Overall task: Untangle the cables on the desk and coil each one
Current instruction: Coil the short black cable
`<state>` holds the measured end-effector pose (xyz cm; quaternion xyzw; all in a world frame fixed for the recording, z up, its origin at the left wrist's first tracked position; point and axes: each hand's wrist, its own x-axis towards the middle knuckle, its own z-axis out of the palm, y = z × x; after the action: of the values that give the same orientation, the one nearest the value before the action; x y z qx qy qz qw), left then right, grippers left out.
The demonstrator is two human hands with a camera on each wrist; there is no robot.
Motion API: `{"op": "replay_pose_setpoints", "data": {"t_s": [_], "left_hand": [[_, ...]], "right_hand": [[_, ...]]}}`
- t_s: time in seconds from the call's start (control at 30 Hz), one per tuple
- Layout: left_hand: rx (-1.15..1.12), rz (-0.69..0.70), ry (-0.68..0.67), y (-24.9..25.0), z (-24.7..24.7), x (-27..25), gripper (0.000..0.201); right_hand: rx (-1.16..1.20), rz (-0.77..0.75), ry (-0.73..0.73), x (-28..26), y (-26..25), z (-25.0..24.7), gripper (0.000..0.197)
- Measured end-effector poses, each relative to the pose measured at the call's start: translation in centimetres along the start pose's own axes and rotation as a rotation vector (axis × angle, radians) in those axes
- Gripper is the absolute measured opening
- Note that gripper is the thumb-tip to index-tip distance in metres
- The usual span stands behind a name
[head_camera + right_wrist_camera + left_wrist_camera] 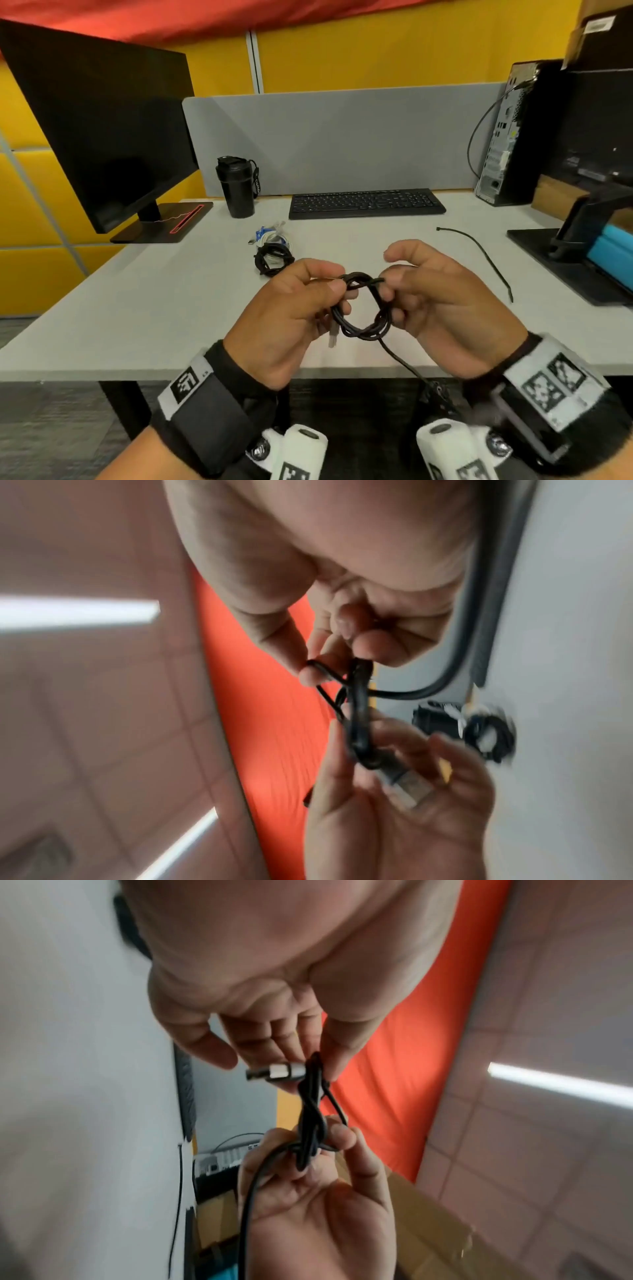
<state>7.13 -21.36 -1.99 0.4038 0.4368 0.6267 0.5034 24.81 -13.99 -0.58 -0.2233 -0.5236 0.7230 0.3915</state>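
Both hands hold a small coil of black cable (363,308) above the desk's front edge. My left hand (294,308) pinches the coil's left side, and a silver plug (333,337) hangs below its fingers. The same plug (274,1072) shows in the left wrist view, against the left fingers. My right hand (428,301) pinches the coil's right side, its index finger raised. A loose tail of the cable (404,363) drops past the desk edge. Farther back on the desk lie a coiled black cable (272,260) and a coiled white cable (274,236).
A black cable tie (479,255) lies on the white desk (137,308) at the right. A keyboard (366,202) and a black bottle (236,186) stand at the back. A monitor (113,144) is at the left, a computer tower (513,137) and a second monitor stand (582,246) at the right.
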Motion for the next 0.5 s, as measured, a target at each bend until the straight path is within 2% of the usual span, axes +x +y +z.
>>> {"op": "replay_pose_setpoints", "data": {"t_s": [0.07, 0.13, 0.2, 0.27, 0.3, 0.37, 0.43, 0.5], "left_hand": [[0.174, 0.084, -0.088, 0.4, -0.2, -0.1, 0.03], [0.512, 0.158, -0.146, 0.8, -0.7, -0.4, 0.041], [0.89, 0.228, -0.201, 0.9, -0.7, -0.8, 0.036], [1.125, 0.335, -0.169, 0.6, -0.1, -1.2, 0.018], [1.17, 0.389, -0.145, 0.5, 0.2, -1.3, 0.01], [1.192, 0.45, -0.137, 0.4, 0.3, -1.2, 0.008], [1.2, 0.458, -0.139, 0.6, -0.2, -0.9, 0.008], [1.209, 0.457, -0.127, 0.8, -0.6, -0.8, 0.011]], "right_hand": [[0.186, 0.06, -0.031, 0.2, -0.4, -0.7, 0.025], [0.18, 0.041, -0.062, 0.2, -0.4, -0.9, 0.023], [-0.093, -0.029, -0.049, 0.1, -0.2, -0.5, 0.017], [-0.381, -0.103, -0.041, -0.2, 0.1, 0.3, 0.015], [-0.46, -0.127, -0.046, -0.3, 0.2, 0.6, 0.014], [-0.499, -0.143, -0.019, -0.5, 0.2, 0.9, 0.014], [-0.389, -0.088, 0.015, -0.4, -0.2, 0.6, 0.013], [-0.156, 0.021, -0.025, -0.2, -0.9, -0.1, 0.009]]}}
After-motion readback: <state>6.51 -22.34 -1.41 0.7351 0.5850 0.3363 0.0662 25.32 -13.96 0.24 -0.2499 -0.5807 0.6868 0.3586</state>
